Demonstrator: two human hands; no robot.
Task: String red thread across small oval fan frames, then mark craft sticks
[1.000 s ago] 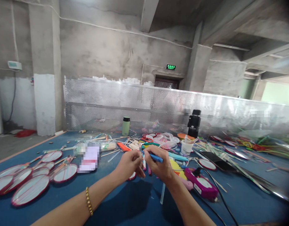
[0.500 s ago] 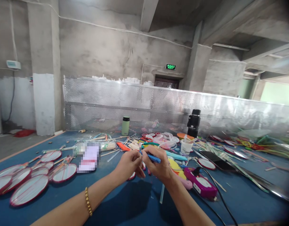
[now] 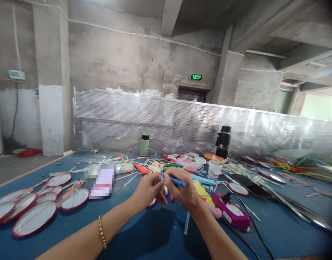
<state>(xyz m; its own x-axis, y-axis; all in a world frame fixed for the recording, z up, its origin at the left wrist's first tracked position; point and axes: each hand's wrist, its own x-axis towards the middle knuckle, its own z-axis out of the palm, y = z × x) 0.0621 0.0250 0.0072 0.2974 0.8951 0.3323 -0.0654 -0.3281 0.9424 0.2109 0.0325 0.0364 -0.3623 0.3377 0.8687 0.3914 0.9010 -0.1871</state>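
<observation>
Over the middle of the blue table, my two hands meet at the fingertips. My right hand (image 3: 181,186) is closed around a slim blue pen-like tool (image 3: 178,181), which sticks out past the knuckles. Thumb and fingers of my left hand (image 3: 147,188) are pinched together right beside it; what they hold is hidden. Below the hands, part of a small red-rimmed disc (image 3: 152,203) shows on the table. Behind them lie an orange piece (image 3: 141,169) and pale wooden sticks (image 3: 154,167). A yellow disc (image 3: 203,195) is just right of my right hand.
Several red-rimmed round discs (image 3: 34,219) on sticks overlap at the left, near a blurred lilac item (image 3: 103,182). A purple power strip (image 3: 232,213) with black cables sits at the right. A green tumbler (image 3: 144,145), white cup (image 3: 214,168) and black flask (image 3: 223,142) stand behind.
</observation>
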